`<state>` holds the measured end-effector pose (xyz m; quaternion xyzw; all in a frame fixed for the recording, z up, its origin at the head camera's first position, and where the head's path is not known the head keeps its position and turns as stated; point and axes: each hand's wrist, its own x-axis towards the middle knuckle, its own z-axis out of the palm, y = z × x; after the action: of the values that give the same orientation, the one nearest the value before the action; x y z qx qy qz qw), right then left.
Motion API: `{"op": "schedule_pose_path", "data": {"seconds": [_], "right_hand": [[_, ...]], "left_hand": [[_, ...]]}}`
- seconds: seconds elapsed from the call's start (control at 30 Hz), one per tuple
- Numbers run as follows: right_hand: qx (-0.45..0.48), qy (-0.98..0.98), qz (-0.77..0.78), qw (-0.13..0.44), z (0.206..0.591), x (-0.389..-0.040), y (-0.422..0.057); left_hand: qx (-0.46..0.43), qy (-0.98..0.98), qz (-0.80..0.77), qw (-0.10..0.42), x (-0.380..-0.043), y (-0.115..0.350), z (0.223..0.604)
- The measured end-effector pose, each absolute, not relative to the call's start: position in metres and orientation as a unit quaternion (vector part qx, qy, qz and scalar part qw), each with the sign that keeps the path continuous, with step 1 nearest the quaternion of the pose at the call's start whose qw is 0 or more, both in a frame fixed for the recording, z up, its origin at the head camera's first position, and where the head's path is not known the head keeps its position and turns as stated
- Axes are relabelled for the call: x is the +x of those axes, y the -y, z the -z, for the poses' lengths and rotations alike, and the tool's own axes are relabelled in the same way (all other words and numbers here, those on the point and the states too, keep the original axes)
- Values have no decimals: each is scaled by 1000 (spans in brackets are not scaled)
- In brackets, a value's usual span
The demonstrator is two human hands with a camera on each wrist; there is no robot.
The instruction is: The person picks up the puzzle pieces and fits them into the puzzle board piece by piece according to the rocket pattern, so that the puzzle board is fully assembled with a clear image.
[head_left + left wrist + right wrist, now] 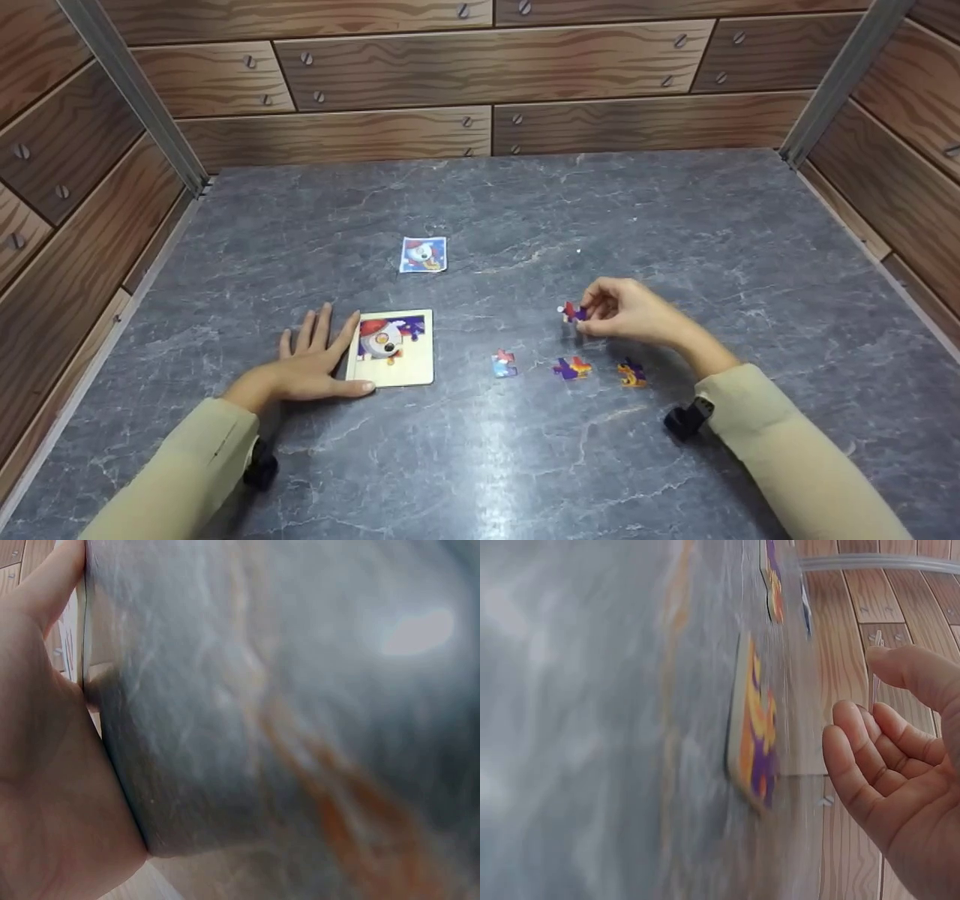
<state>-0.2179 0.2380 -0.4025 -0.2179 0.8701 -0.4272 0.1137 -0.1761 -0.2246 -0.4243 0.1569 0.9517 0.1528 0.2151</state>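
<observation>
My left hand (pixel 306 369) lies spread with straight fingers at the left edge of a square wooden puzzle board (pixel 409 369), its thumb at the lower left corner. The board's upper part bears a picture of a white character with a red top; bare pale wood shows below and at the right. To the right, my right hand (pixel 628 311) pinches a red and purple puzzle piece (pixel 568 311) between thumb and fingers. That piece appears nearly edge-on in the right wrist view. Below it lie a blue and red piece (pixel 504 365), a purple and orange piece (pixel 574 367) and a purple and yellow piece (pixel 632 372).
A small square picture card (pixel 424 256) lies farther back, beyond the board. Grey marbled tabletop (pixel 495 202) spreads under everything. Wood-patterned panels (pixel 487 67) stand at the back and both sides, with grey metal posts (pixel 832 82) at the corners.
</observation>
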Motion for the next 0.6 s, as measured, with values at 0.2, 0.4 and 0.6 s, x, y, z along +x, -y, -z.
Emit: {"op": "schedule_pose_path", "data": {"seconds": [0.2,0.4,0.6], "right_hand": [[-243,-866,420,123,404,-219,-223],[-258,-863,415,128,403,-219,-207],[-277,-858,412,129,401,-220,-191]], "left_hand": [[155,-952,-149,216,-177,224,425],[155,-952,-148,217,-178,225,426],[156,-952,-146,218,-178,225,426]]}}
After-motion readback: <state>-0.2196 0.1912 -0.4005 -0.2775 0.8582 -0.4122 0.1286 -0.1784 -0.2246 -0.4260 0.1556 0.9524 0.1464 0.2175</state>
